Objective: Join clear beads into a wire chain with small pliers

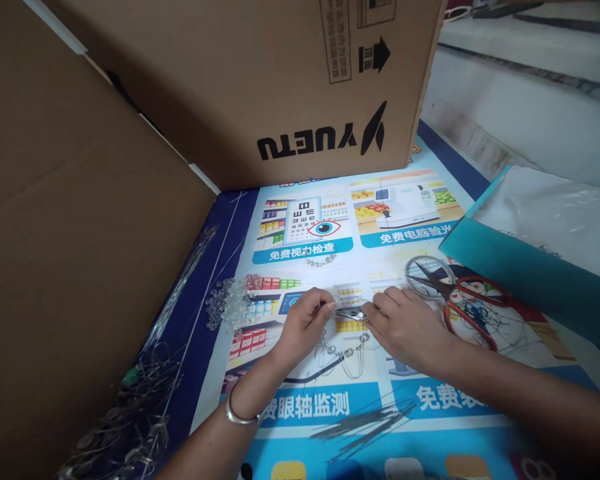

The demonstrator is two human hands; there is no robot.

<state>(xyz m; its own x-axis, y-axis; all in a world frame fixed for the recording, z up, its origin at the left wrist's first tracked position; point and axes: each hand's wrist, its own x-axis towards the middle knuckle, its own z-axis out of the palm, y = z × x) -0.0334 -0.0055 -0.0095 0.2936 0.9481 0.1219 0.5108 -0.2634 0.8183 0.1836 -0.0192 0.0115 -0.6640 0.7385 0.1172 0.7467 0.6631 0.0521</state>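
Note:
My left hand (307, 327) is closed in a pinch on a thin wire, its thumb and forefinger by the tip of small pliers (351, 313). My right hand (405, 328) grips those pliers, with the jaws pointing left towards the left fingertips; its handles are mostly hidden under the palm. Just below hangs or lies a thin wire strand with clear round beads (349, 353) and loose loops. A loose heap of clear beads (225, 303) lies left of my left hand. Beyond both hands rests a short curved row of beads (321, 261).
Scissors with red-orange handles (473, 280) lie right of my right hand, over a wire coil (430, 277) and tangled dark wire. Cut wires (365, 423) lie in front. A teal box (525, 257) stands right. Cardboard (260, 87) walls the back and left, beside tangled wire (130, 413).

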